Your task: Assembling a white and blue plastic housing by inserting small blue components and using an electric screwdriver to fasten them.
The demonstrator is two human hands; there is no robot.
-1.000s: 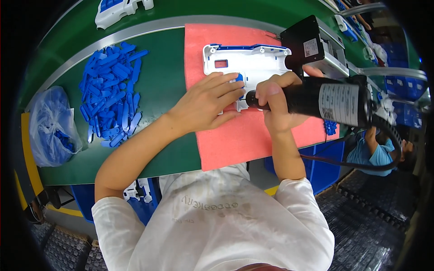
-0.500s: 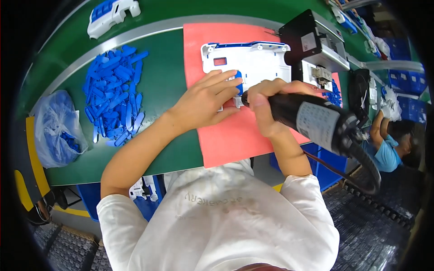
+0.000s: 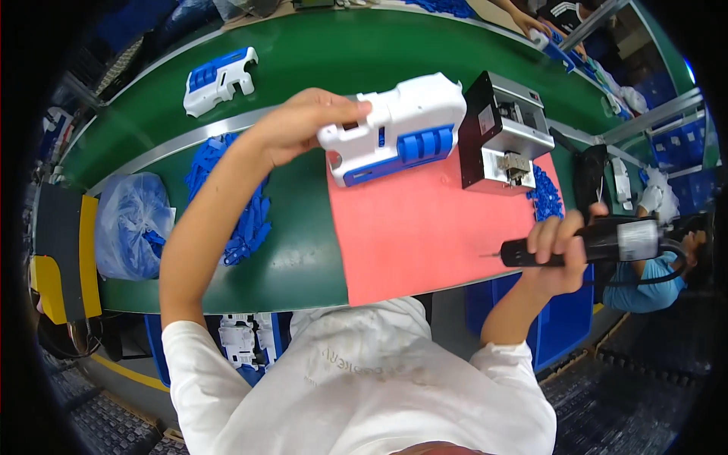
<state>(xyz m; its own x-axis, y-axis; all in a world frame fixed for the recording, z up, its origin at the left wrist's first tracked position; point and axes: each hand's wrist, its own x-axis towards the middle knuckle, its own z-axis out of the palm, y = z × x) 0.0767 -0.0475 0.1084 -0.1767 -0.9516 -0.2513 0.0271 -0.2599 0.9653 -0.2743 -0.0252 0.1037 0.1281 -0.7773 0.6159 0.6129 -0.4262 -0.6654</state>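
My left hand (image 3: 322,117) grips a white plastic housing (image 3: 413,106) by its left end and holds it tilted above the pink mat (image 3: 432,220). Blue ribbed inserts and a blue edge strip show on the housing's face. Off to the right, my right hand (image 3: 557,254) is wrapped round a black electric screwdriver (image 3: 523,252), its thin bit pointing left over the mat. The screwdriver's cord runs off to the right.
A pile of blue plastic strips (image 3: 246,227) lies left, beside a clear bag (image 3: 133,227). A black-and-metal machine (image 3: 508,133) stands right, near small blue parts (image 3: 544,196). Another housing (image 3: 220,80) rests farther back. A person in a blue shirt (image 3: 648,284) is at right.
The housing has been lifted off the mat and turned, showing its blue-fitted face. My right hand has drawn the screwdriver away to the right.
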